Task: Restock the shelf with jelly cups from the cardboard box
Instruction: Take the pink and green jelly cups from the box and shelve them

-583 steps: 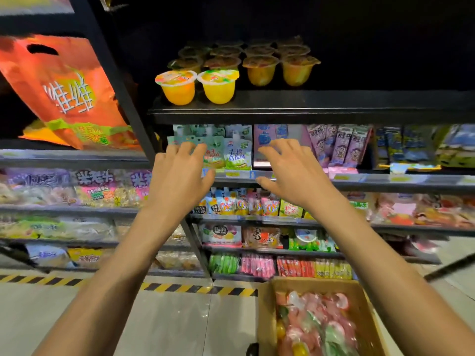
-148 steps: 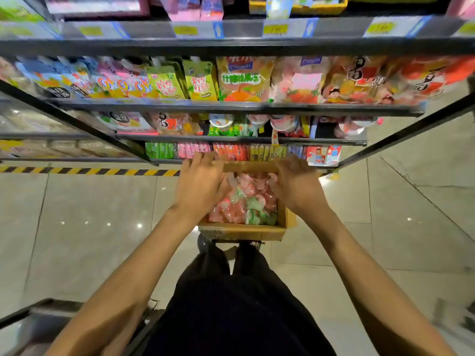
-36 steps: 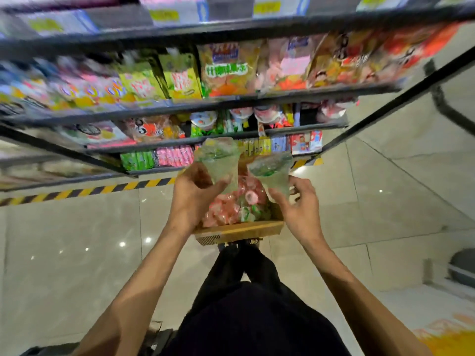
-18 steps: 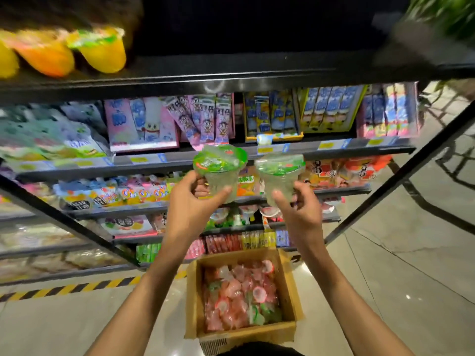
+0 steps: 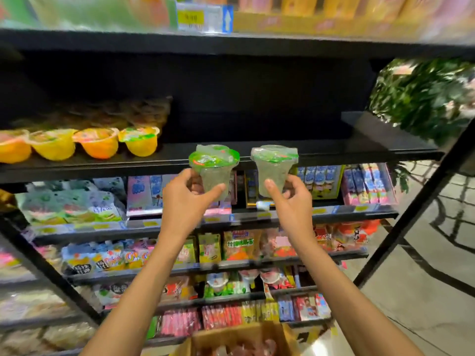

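My left hand [image 5: 186, 199] grips a pale green jelly cup with a green lid [image 5: 213, 167], thumb across its front. My right hand [image 5: 289, 195] grips a second green-lidded jelly cup [image 5: 273, 167] the same way. Both cups are upright, side by side, just in front of the edge of the black shelf [image 5: 334, 152]. A row of yellow and orange jelly cups [image 5: 97, 143] stands on that shelf to the left, with darker cups behind. The cardboard box [image 5: 239, 340] with more jelly cups shows at the bottom edge.
The shelf to the right of the yellow cups is bare and dark. Lower shelves [image 5: 231, 219] hold snack packets and candy. A slanted black frame post [image 5: 411, 214] runs down the right. A green plant [image 5: 424, 98] stands at the upper right. A higher shelf edge [image 5: 231, 42] sits overhead.
Both hands have lifted the two green jelly cups from chest height up to the edge of the black shelf. The view has tilted upward, so the box has dropped to the frame's bottom.
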